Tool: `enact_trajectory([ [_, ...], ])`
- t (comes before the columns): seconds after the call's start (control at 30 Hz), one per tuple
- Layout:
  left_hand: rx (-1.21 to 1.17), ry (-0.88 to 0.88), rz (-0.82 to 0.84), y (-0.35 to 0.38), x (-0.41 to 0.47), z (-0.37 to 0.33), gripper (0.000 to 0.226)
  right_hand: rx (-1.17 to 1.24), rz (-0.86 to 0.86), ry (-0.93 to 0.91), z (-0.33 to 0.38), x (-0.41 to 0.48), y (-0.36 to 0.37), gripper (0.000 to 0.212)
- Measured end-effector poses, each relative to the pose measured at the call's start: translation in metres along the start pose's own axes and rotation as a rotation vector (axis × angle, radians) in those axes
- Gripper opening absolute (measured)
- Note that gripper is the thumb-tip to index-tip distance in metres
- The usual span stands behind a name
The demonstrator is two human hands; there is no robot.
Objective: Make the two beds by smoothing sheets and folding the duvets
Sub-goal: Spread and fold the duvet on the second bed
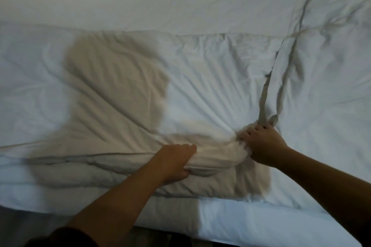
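A white duvet (124,90) lies crumpled across the middle of a bed with a white sheet (152,0). Its near edge is folded into a thick roll. My left hand (174,161) grips that rolled edge from above, fingers curled under it. My right hand (261,142) clutches a bunched corner of the duvet just to the right, where creases radiate outward. A second layer of white bedding (325,62) lies at the right, overlapping the duvet along a seam.
The near mattress edge (261,224) runs diagonally along the bottom right, with dark floor beyond it. The far edge of the bed meets a dark area at the top. My shadow falls over the duvet's middle.
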State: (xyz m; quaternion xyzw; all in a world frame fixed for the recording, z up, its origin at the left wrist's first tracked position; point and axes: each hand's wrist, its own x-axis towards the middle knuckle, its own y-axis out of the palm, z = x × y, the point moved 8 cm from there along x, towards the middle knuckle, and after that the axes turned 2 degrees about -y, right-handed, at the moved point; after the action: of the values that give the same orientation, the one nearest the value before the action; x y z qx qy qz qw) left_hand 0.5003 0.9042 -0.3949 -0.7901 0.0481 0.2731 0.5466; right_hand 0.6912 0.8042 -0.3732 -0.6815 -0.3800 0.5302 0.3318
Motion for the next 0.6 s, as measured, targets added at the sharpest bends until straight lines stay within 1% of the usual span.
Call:
enact_trajectory([
  [0.03, -0.015, -0.022, -0.01, 0.002, 0.006, -0.006, 0.061, 0.05, -0.006, -0.029, 0.0, -0.001, 0.003, 0.053],
  [0.07, -0.01, -0.045, -0.024, 0.002, 0.01, -0.008, 0.053, 0.039, 0.024, -0.051, -0.004, -0.004, 0.01, 0.053],
  [0.1, 0.004, -0.067, -0.043, 0.0, 0.013, -0.008, 0.046, -0.024, 0.055, -0.081, -0.009, -0.007, 0.021, 0.054],
  [0.13, 0.015, -0.094, -0.056, -0.002, 0.014, -0.007, 0.042, -0.136, 0.036, -0.097, -0.018, -0.008, 0.025, 0.054],
  [0.17, 0.028, -0.121, -0.057, -0.002, 0.013, -0.005, 0.04, -0.219, -0.036, -0.078, -0.034, -0.006, 0.026, 0.054],
  [0.2, 0.047, -0.143, -0.043, 0.0, 0.013, -0.004, 0.04, -0.29, -0.062, -0.017, -0.053, -0.007, 0.02, 0.054],
  [0.23, 0.065, -0.162, -0.02, 0.004, 0.011, -0.004, 0.042, -0.4, -0.088, 0.082, -0.075, -0.009, 0.015, 0.056],
  [0.27, 0.069, -0.179, 0.0, 0.005, 0.01, -0.006, 0.045, -0.518, -0.049, 0.195, -0.096, -0.014, 0.009, 0.055],
  [0.3, 0.047, -0.194, -0.004, 0.004, 0.01, -0.008, 0.05, -0.625, -0.051, 0.324, -0.114, -0.021, -0.005, 0.052],
  [0.33, -0.005, -0.206, -0.033, 0.0, 0.011, -0.012, 0.054, -0.638, 0.03, 0.309, -0.121, -0.025, -0.002, 0.045],
  [0.37, -0.063, -0.223, -0.075, -0.005, 0.015, -0.015, 0.056, -0.547, 0.147, 0.243, -0.122, -0.032, 0.014, 0.04],
  [0.4, -0.088, -0.241, -0.098, -0.009, 0.019, -0.018, 0.054, -0.373, 0.344, 0.177, -0.119, -0.045, 0.034, 0.039],
  [0.43, -0.077, -0.254, -0.091, -0.011, 0.022, -0.023, 0.051, -0.212, 0.518, 0.126, -0.111, -0.064, 0.052, 0.043],
  [0.47, -0.047, -0.254, -0.059, -0.008, 0.026, -0.029, 0.05, -0.12, 0.616, 0.059, -0.103, -0.079, 0.063, 0.048],
  [0.5, -0.007, -0.237, -0.005, -0.002, 0.028, -0.037, 0.049, -0.064, 0.649, 0.019, -0.097, -0.088, 0.074, 0.053],
  [0.53, 0.025, -0.22, 0.076, 0.005, 0.031, -0.044, 0.049, -0.015, 0.678, 0.022, -0.094, -0.096, 0.082, 0.057],
  [0.6, 0.009, -0.219, 0.247, 0.015, 0.03, -0.051, 0.046, 0.07, 0.778, -0.012, -0.085, -0.1, 0.096, 0.067],
])
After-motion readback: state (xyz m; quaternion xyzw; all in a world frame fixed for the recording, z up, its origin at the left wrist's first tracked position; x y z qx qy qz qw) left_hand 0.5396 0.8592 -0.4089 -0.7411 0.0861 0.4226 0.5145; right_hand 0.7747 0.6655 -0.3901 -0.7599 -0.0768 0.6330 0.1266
